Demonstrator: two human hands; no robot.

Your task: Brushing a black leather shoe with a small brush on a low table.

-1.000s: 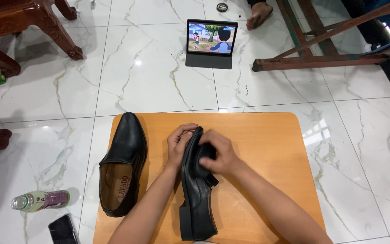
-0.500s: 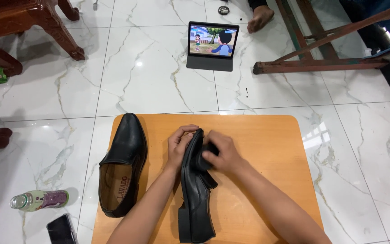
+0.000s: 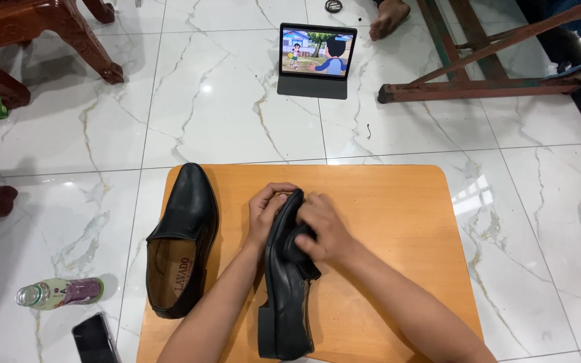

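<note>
1. Furthest left on the marble floor [image 3: 237, 114] lies a small plastic bottle [image 3: 60, 294] on its side, with a dark phone [image 3: 94, 338] just beside it, both off the near left corner of the orange board [image 3: 398, 222]. They look set aside within reach but clear of the work.
2. Along the board's left edge rests a black loafer [image 3: 184, 242], sole down, toe pointing to the far edge. It lies apart from the hands, untouched.
3. The left hand [image 3: 268, 212] curls around the toe of a second black shoe [image 3: 287, 282], fingers closed over the far end to steady it.
4. That second shoe stands tipped on its side near the board's middle, heel at the near edge, so that its side faces the other hand.
5. The right hand [image 3: 324, 232] presses against the shoe's upper, fingers bent and closed on what seems a small dark cloth; I cannot tell its edges against the black leather.
6. Beyond the far edge, a tablet [image 3: 316, 59] stands propped on the floor, screen towards the person, placed for watching.
7. Right of it, another person's bare foot [image 3: 389, 17] and a wooden frame [image 3: 485, 84] sit well apart.
</note>
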